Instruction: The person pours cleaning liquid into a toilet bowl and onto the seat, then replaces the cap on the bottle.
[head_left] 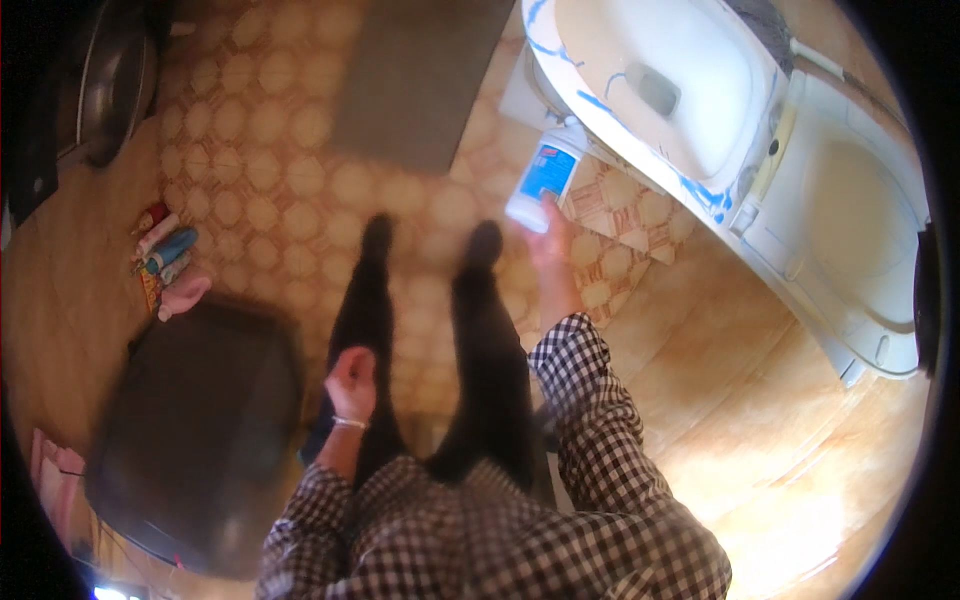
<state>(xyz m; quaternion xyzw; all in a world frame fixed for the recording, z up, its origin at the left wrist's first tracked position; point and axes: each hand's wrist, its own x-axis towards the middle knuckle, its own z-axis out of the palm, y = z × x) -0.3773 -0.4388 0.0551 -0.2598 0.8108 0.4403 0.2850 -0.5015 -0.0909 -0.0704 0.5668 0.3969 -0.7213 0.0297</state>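
My right hand [548,240] grips the lower part of a white plastic bottle [528,212] with a blue label. The bottle is tilted, and its narrow neck points up and right, close against the toilet's outer edge. The toilet bowl [625,45] stands at the upper right with its lid raised. Streaks of blue gel [706,196] lie along its rim, with a thinner line inside the bowl. My left hand [352,385] hovers over my left thigh with its fingers curled closed. Whatever is inside those fingers, if anything, is hidden.
A dark rectangular mat [415,85] lies on the patterned floor ahead. To my left sits a dark, rounded bin-like object [200,440], with several colourful bottles or packets [168,255] by the wall. A round dark metal item [112,85] is at the far left.
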